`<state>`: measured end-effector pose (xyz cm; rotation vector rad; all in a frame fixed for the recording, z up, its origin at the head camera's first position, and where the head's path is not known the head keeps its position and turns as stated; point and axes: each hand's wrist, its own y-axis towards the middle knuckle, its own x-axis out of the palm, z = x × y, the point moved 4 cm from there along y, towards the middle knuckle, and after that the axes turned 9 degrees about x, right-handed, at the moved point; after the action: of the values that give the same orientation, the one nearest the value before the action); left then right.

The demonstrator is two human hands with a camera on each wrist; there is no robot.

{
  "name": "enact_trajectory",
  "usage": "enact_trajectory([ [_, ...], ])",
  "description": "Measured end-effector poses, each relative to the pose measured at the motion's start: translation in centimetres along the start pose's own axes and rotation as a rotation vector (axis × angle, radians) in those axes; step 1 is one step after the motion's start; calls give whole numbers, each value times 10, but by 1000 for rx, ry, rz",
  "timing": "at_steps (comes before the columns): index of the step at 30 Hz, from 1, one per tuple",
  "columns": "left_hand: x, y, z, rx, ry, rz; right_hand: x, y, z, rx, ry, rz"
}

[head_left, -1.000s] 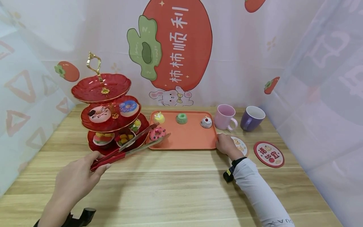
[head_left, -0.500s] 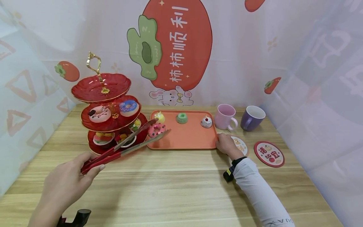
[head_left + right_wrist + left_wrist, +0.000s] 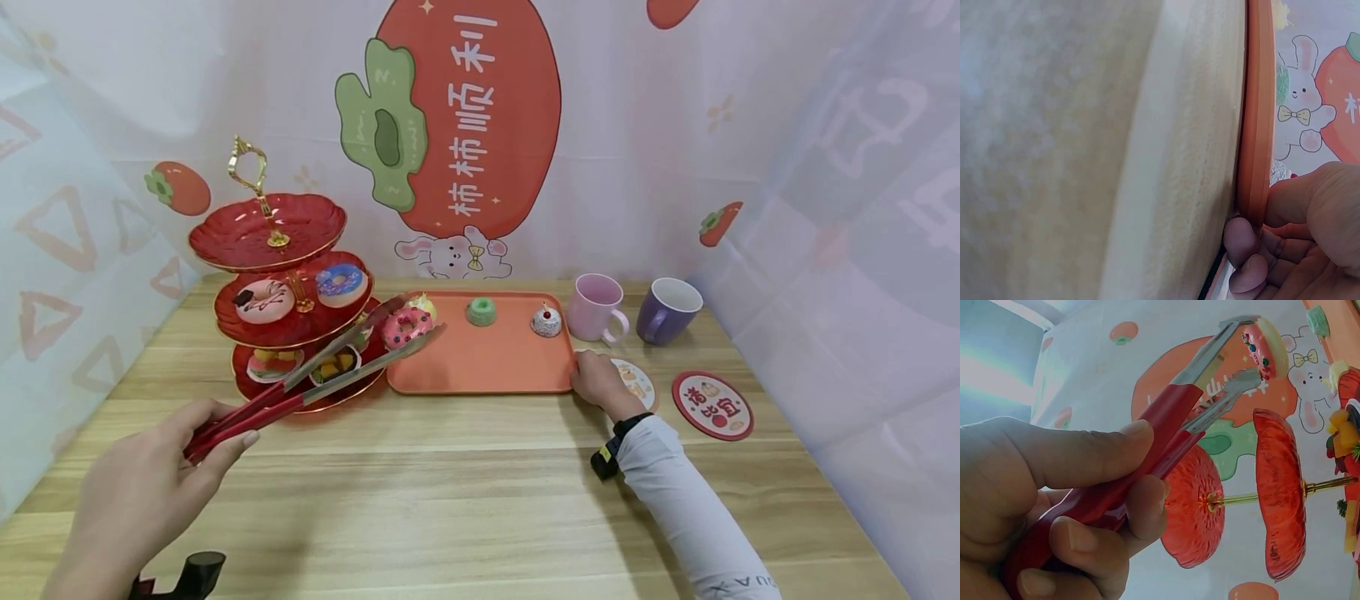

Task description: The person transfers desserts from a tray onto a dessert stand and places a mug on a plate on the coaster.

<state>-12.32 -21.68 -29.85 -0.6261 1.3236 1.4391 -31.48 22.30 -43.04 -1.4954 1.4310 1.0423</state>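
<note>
My left hand (image 3: 138, 479) grips red-handled metal tongs (image 3: 1166, 406), thumb on one arm and fingers curled round the other. Between the tong tips is a pink doughnut (image 3: 1275, 347) with dark beads on its icing. In the head view the doughnut overlaps the left edge of the orange tray (image 3: 487, 367) and partly covers a yellow cake (image 3: 425, 304). With thumb and fingers, my right hand (image 3: 596, 382) pinches the tray's near right corner. A green ring-shaped cake (image 3: 481, 312) and a white cake with a red cherry (image 3: 546, 323) sit on the tray.
A red three-tier stand (image 3: 232, 233) with gold handle is at the left, doughnuts on its middle tier and fruit tarts below. Pink (image 3: 592, 312) and purple (image 3: 663, 317) mugs stand behind two round coasters at right, one coaster (image 3: 712, 406) red-rimmed. Printed cloth encloses the back and sides.
My left hand has drawn back to the left and the tongs have lifted the doughnut up and slightly left from the tray. My right hand has stayed at the tray corner.
</note>
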Motion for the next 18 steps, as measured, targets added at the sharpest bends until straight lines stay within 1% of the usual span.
enact_trajectory([
  [4, -6, -2, -1, -10, 1, 22, 1, 1, 0, 1, 2, -4],
  [10, -13, -6, -5, -58, -10, 22, 1, 0, -1, -4, 1, 1],
  [18, -21, -5, -11, -56, 13, 64, -1, 0, -1, 2, 1, 5],
])
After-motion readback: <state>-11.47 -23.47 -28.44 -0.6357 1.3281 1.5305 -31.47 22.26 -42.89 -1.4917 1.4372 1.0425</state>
